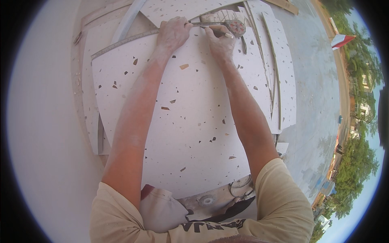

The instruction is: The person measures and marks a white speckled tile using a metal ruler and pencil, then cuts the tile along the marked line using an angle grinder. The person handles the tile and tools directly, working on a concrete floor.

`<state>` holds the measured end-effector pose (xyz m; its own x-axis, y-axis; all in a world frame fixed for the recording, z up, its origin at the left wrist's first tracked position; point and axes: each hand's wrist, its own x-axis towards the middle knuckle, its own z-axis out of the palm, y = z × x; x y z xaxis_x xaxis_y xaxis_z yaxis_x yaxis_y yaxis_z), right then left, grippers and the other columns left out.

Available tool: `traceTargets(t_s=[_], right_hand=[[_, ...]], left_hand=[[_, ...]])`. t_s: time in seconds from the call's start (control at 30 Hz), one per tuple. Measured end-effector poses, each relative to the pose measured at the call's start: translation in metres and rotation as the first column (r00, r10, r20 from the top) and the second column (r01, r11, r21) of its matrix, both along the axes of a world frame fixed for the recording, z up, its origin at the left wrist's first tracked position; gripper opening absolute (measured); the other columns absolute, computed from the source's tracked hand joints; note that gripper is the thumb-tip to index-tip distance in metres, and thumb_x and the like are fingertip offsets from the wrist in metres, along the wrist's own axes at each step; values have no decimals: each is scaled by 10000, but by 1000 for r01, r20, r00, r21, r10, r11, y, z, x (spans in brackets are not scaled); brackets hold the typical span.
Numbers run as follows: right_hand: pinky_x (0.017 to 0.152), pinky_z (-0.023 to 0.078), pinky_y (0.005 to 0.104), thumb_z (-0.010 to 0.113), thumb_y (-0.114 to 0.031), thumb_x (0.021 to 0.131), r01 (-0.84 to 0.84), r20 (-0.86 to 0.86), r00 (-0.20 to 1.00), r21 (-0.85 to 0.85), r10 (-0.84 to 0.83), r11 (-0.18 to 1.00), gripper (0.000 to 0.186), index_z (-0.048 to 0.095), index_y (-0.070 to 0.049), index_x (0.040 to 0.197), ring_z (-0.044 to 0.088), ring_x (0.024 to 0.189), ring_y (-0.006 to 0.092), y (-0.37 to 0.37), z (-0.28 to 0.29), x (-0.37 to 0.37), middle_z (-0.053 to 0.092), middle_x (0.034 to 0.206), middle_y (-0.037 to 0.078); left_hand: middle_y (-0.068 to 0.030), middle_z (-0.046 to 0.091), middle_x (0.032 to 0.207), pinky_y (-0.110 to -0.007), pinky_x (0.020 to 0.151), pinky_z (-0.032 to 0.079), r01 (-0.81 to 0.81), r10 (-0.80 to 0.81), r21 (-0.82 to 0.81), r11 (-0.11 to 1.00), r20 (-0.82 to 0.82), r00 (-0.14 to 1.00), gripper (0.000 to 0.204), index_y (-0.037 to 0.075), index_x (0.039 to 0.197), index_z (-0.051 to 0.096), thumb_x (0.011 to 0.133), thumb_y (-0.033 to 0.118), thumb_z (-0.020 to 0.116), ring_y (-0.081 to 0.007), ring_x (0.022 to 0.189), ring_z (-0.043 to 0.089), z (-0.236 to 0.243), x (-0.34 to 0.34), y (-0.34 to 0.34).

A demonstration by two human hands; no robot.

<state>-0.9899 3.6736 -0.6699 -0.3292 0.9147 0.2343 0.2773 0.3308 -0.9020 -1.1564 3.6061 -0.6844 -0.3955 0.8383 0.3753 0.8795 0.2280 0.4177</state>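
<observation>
A large white terrazzo-look slab (190, 117) with brown and dark chips lies in front of me. Across its far edge runs the blade of a tape measure (235, 28), whose round, dusty case with red patches sits just beyond my right hand. My left hand (174, 35) is closed on the blade, pressing it at the slab's edge. My right hand (221, 45) pinches a dark pen (222, 33) with a pale end, close to the blade. Its point is hard to make out. Both hands and forearms are covered in white dust.
More speckled slabs (279, 69) lie stacked to the right, and another (170, 12) lies beyond the far edge. A grey metal bar (129, 20) slants at the far left. Near my body stands a dusty object with a round disc (206, 201). A pale wall rises at left.
</observation>
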Motion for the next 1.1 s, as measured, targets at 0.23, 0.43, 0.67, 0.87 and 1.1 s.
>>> traceTargets(t_s=[0.23,0.43,0.67,0.87,1.1], right_hand=[[814,584,357,787,-230,875,12,39,999,41,-14,999,252,745,-14,999,759,838,235,-2,2,-1,781,908,165],[808,587,358,798,-232,870,7,45,999,62,-10,998,248,746,-28,1001,761,831,240,-2,2,-2,780,907,166],[813,585,358,799,-236,872,-2,60,998,104,-4,995,253,748,-34,1015,762,845,241,-2,0,-3,781,920,165],[833,582,365,790,-236,870,1,79,997,101,-9,995,241,752,-42,1008,763,877,257,-2,1,-4,781,942,160],[851,581,360,773,-218,870,15,75,997,119,-24,993,213,756,-53,1003,764,894,258,-8,2,-3,781,943,144]], left_hand=[[-122,732,978,-483,877,506,5,-5,12,1000,-14,1000,326,74,971,718,997,363,569,-331,950,692,-2,-1,0],[-90,722,977,-486,918,471,1,-1,-6,1000,-50,999,324,75,972,705,1015,346,534,-277,986,683,-2,0,1],[-154,722,985,-489,903,494,13,-13,12,1000,-11,1000,348,51,984,709,1010,355,541,-340,982,678,2,0,-2],[-149,722,982,-490,913,485,15,-15,20,1000,4,1000,345,55,984,709,1012,356,540,-342,977,674,3,1,-2],[-119,719,979,-483,898,489,47,-44,33,998,-81,996,331,64,968,699,1018,347,536,-313,986,674,0,0,-4]])
